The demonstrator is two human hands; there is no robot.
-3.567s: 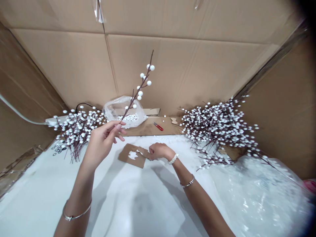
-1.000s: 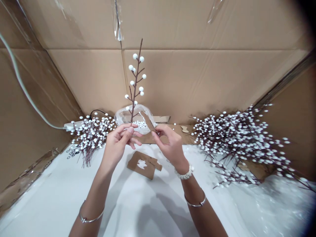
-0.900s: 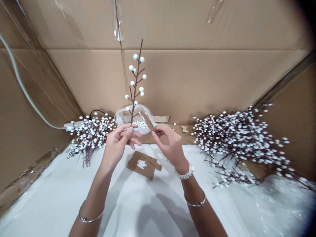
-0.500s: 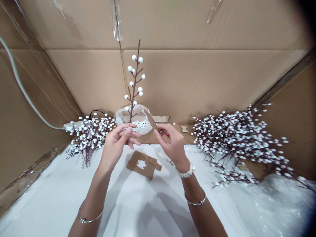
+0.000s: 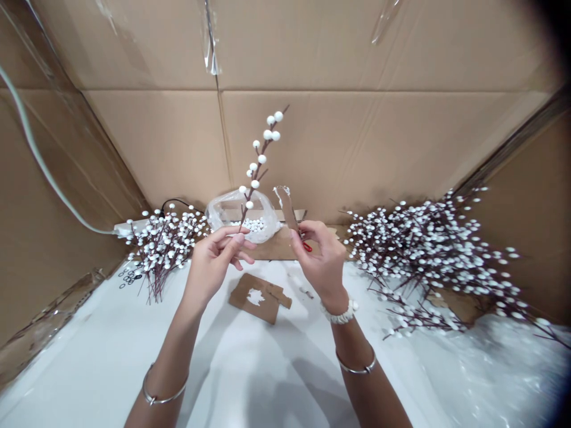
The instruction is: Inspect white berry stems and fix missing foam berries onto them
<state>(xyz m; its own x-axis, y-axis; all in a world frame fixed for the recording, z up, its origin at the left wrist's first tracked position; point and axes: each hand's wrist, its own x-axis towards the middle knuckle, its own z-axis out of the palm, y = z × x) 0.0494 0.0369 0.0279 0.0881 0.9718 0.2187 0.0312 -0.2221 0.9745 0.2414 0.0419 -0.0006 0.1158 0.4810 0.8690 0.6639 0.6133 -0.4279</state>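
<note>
Tilted rightward now, the berry sprig (image 5: pixel 257 163) sits pinched in the left hand (image 5: pixel 209 267), while the right hand (image 5: pixel 323 261) pinches a cardboard strip (image 5: pixel 288 208).

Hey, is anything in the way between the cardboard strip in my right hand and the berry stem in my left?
Nothing visible does. The cardboard strip in your right hand and the white-berry stem in your left hand have open space between them; the clear plastic bag sits lower, behind them.
</note>
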